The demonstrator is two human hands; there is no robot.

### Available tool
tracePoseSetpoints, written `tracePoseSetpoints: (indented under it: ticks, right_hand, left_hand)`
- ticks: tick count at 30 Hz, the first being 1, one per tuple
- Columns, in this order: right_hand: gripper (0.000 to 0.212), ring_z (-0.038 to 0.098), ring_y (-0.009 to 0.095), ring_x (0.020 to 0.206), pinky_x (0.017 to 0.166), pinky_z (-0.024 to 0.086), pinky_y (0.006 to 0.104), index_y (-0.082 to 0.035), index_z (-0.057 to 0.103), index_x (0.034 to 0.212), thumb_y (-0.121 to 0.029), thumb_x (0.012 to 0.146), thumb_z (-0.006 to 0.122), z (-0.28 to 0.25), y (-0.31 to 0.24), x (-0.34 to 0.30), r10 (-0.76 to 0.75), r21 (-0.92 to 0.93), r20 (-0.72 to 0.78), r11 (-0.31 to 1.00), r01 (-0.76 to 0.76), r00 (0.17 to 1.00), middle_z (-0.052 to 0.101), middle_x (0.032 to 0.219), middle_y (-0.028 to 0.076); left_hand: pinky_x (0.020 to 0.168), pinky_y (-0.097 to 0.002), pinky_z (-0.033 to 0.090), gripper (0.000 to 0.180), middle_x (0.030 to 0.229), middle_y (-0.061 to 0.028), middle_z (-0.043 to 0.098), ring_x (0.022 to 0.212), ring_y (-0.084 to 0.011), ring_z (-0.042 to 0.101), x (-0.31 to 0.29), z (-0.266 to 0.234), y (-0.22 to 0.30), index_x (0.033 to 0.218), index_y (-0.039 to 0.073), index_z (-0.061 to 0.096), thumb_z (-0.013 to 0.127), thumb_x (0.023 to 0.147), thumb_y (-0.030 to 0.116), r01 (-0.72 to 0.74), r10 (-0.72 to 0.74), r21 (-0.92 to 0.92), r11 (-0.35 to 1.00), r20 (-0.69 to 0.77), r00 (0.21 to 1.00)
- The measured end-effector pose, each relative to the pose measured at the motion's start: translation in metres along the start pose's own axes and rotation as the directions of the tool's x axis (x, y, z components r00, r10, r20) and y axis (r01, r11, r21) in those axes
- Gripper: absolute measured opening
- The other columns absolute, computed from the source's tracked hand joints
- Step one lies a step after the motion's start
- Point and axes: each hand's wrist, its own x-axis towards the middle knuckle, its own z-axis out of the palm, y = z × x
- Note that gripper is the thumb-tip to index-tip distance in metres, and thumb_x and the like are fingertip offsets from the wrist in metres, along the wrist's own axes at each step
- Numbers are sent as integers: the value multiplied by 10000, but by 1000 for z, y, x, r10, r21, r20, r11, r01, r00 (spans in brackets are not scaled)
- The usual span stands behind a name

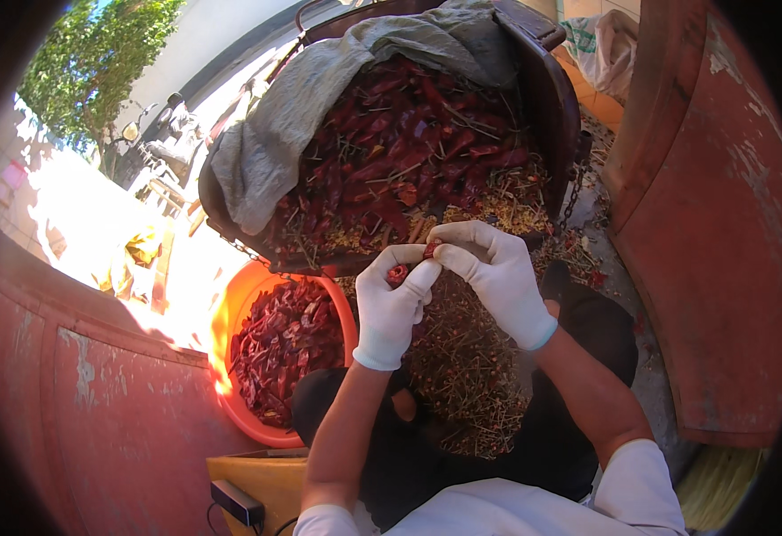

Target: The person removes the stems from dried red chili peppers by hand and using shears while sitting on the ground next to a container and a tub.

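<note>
Both my hands wear white gloves and meet in front of the heap. My left hand (384, 308) is closed round a dried red chili (397, 273), whose broken-looking end shows between the fingers. Thumb and forefinger of my right hand (501, 279) pinch a small red chili piece (431, 251), which the left fingertips also touch. Whether the two red bits are one pepper I cannot tell. Just beyond lies a big pile of dried red chilies (391, 134) with stems and yellow seeds, in a dark tipped cart body (547, 107).
An orange tub (348, 313) of dried chilies stands at the left. Stems and seeds (471, 375) lie heaped between my legs. Grey sacking (270, 134) drapes the cart body. Worn red metal panels (721, 268) flank me on both sides. A wooden stool (266, 473) is at the lower left.
</note>
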Motion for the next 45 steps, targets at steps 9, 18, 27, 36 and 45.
tracePoseSetpoints:
  ticks: [9, 18, 27, 36, 45]
  right_hand:
    - [261, 696, 130, 920, 807, 548, 266, 26, 692, 1124, -92, 897, 742, 3, -2, -7, 11, -55, -92, 998, -16, 996, 737, 1020, 87]
    - [144, 711, 253, 812, 721, 557, 338, -37, 726, 948, -45, 807, 751, -5, -1, -2, -407, -598, -103, 755, 270, 908, 719, 889, 110]
    - [147, 683, 283, 803, 734, 541, 376, -70, 732, 907, -58, 763, 764, 3, 3, -3, -451, -691, 54, 628, 359, 891, 713, 866, 88]
    - [125, 735, 208, 747, 680, 568, 306, -39, 730, 910, -88, 806, 779, 14, 4, -6, -234, -505, -82, 848, 162, 969, 749, 859, 81]
    - [173, 732, 160, 876, 771, 570, 293, 1, 703, 1040, -76, 886, 704, 17, 8, 16, -39, -347, -62, 938, 15, 997, 757, 955, 124]
  left_hand:
    - [455, -174, 337, 163, 703, 16, 606, 551, -10, 474, 0, 9, -12, 1035, -6, 696, 716, 901, 85, -232, 253, 178, 956, -109, 961]
    - [725, -234, 509, 233, 896, -21, 701, 770, -76, 620, 0, 2, 7, 1079, -23, 728, 751, 889, 111, -151, 163, 246, 957, -29, 986]
    - [478, -199, 372, 190, 706, -6, 623, 541, -39, 491, 2, 1, -5, 953, -1, 697, 697, 948, 189, -144, 162, 182, 973, -90, 983]
    - [462, -196, 374, 261, 703, -4, 607, 560, -32, 509, 7, -3, -3, 926, 12, 668, 693, 954, 271, -100, 117, 163, 982, -99, 988]
    - [416, -200, 329, 264, 820, -46, 658, 568, -52, 538, 22, -45, 9, 979, 29, 648, 647, 990, 293, -106, 97, -44, 993, -173, 980]
